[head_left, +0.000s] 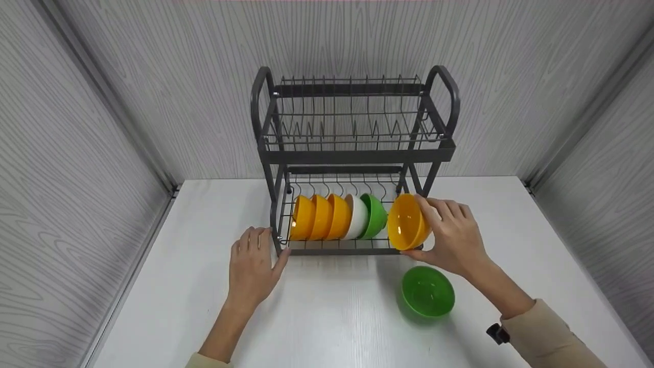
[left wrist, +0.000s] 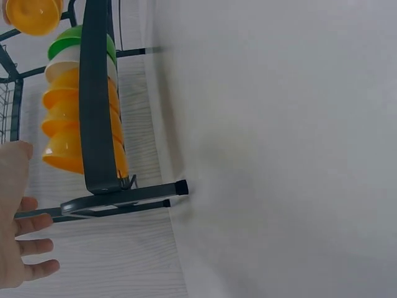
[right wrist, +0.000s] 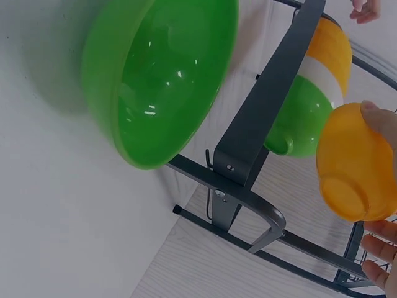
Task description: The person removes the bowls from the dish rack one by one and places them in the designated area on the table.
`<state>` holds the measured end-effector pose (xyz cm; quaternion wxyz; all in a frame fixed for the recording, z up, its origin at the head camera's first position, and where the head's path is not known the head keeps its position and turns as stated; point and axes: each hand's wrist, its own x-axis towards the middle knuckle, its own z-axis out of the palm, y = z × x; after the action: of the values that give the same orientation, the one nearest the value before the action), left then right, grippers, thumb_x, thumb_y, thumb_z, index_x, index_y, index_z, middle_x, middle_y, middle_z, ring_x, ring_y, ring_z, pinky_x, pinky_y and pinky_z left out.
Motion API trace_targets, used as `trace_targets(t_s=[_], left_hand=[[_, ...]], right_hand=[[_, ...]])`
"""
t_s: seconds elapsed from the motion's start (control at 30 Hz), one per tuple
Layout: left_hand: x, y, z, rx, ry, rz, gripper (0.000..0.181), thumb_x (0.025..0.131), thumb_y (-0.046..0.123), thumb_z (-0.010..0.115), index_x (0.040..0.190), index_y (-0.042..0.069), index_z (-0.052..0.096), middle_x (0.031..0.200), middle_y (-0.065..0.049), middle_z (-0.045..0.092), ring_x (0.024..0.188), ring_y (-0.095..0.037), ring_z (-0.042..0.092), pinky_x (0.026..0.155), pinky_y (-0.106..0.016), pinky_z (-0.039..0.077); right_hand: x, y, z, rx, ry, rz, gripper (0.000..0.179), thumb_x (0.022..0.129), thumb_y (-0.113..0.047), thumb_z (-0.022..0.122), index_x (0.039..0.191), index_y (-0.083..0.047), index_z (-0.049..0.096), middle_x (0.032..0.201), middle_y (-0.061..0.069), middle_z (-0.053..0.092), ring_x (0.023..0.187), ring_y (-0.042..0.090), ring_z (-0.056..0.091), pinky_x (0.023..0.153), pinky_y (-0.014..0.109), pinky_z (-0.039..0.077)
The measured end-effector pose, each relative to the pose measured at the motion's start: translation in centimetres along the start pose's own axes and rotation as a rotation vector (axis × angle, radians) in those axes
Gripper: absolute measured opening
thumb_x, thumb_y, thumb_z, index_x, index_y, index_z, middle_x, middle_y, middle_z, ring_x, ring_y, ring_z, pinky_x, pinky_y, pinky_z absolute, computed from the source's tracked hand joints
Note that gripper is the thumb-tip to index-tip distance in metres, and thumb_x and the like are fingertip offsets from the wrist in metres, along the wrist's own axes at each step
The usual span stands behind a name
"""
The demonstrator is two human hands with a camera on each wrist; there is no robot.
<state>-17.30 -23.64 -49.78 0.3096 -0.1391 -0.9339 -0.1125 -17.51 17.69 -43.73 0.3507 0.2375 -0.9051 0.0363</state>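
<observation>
White tabletop (head_left: 332, 317) below; by the front-right corner of the rack (head_left: 357, 156), my right hand (head_left: 454, 240) pinches an orange bowl (head_left: 406, 222), best kept tilted like the bowl row (head_left: 337, 217). My left hand (head_left: 250, 273) lies unclenched, front-left.

The right wrist view crops the right grip (head_left: 452, 237) (and the nearer green bowl (right wrist: 167, 81)).
</observation>
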Motion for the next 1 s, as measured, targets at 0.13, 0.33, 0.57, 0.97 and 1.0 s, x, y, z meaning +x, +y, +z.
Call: trace_targets(t_s=[0.13,0.33,0.57,0.97,1.0], left_hand=[[0.0,0.9,-0.8,-0.009,-0.016,0.005,0.063,0.096,0.046,0.073,0.134,-0.003,0.06,0.129,-0.022,0.063,0.126,-0.041,0.059,0.105,-0.055,0.053],[-0.3,2.6,-1.6,-0.023,-0.065,0.03,0.069,0.096,0.054,0.068,0.139,0.0,0.058,0.135,-0.019,0.063,0.134,-0.04,0.056,0.112,-0.054,0.05],[-0.6,4.2,-1.4,-0.039,-0.061,0.101,0.074,0.101,0.066,0.053,0.138,0.002,0.059,0.134,-0.018,0.065,0.135,-0.039,0.057,0.113,-0.054,0.048],[-1.4,6.8,-0.4,-0.057,-0.009,0.216,0.075,0.104,0.072,0.033,0.136,0.01,0.061,0.13,-0.007,0.065,0.13,-0.03,0.058,0.11,-0.048,0.049],[-1.4,7.0,-0.3,-0.06,-0.004,0.225,0.076,0.104,0.072,0.031,0.136,0.011,0.061,0.13,-0.006,0.065,0.13,-0.029,0.058,0.111,-0.047,0.049]], right_hand=[[-0.4,-0.4,-0.4,0.032,0.015,0.016,0.118,0.055,-0.069,0.094,0.149,-0.008,0.055,0.124,0.018,0.07,0.106,0.038,0.066,0.088,0.054,0.057],[-0.9,-1.3,-0.9,0.081,0.022,0.036,0.117,0.054,-0.067,0.095,0.148,-0.009,0.055,0.123,0.017,0.071,0.107,0.037,0.066,0.09,0.055,0.057],[-1.5,-2.4,-1.1,0.127,0.006,0.052,0.118,0.053,-0.066,0.095,0.149,-0.01,0.055,0.124,0.017,0.071,0.109,0.036,0.065,0.091,0.054,0.055],[-2.2,-3.9,-1.2,0.183,0.005,0.069,0.122,0.05,-0.066,0.097,0.15,-0.012,0.055,0.123,0.014,0.071,0.109,0.034,0.063,0.094,0.055,0.055],[-2.3,-4.0,-1.2,0.182,0.008,0.069,0.122,0.05,-0.066,0.097,0.15,-0.012,0.055,0.122,0.014,0.071,0.108,0.034,0.063,0.094,0.055,0.055]])
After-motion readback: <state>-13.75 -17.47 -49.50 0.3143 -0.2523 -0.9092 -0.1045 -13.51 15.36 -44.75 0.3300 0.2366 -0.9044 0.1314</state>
